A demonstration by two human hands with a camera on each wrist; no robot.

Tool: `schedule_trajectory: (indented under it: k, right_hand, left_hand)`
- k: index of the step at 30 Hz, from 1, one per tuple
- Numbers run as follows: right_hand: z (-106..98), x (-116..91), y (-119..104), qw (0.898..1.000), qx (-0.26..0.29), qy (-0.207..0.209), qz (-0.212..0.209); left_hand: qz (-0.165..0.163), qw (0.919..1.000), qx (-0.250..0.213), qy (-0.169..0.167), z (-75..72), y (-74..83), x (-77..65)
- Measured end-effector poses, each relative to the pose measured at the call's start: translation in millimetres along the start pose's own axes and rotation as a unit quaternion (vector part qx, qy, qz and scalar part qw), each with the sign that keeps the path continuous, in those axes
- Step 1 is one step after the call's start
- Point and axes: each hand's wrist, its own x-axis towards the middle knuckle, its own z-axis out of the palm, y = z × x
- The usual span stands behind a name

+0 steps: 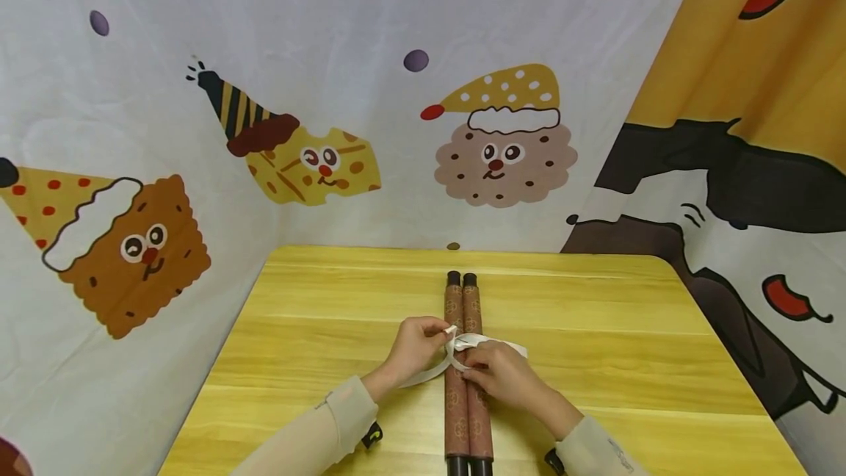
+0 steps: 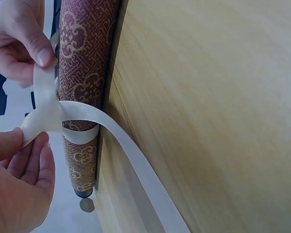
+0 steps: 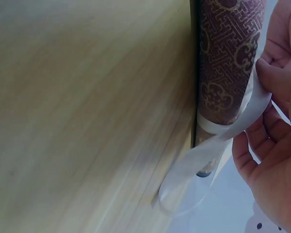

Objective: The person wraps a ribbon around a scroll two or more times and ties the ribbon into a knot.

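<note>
Two dark red scroll rolls (image 1: pixel 456 406) with gold flower patterns and black end knobs lie side by side on the table. A white ribbon (image 2: pixel 80 110) wraps round them near the middle, its loose ends looping above and out to both sides. My left hand (image 1: pixel 415 350) pinches a piece of the ribbon between thumb and fingers, just left of the scrolls. On the other side my right hand (image 1: pixel 505 374) pinches another part of the ribbon, its fingertips close over the right roll. In the right wrist view, a ribbon tail (image 3: pixel 184 170) hangs in a loop toward the tabletop.
The wooden table (image 1: pixel 317 307) has a light yellow grain and rounded far corners. A white cloth (image 1: pixel 370 13) printed with cartoon snacks hangs behind and to the left. Another patterned cloth (image 1: pixel 760 189) in yellow, black and white hangs at the right.
</note>
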Motion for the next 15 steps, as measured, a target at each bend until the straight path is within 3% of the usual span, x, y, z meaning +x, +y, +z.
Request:
schedule_trajectory:
  k: [6,15]
  right_hand:
    - [-11,-17,7,0.999,0.009,0.016,0.035]
    - [-31,-47,23,0.990,0.058,0.007,0.132]
  left_hand:
    - [-0.024,0.9997,0.003,-0.004,5.1,-26.2,6.8]
    - [-0.031,0.9993,-0.019,-0.006,4.8,-30.5,8.3]
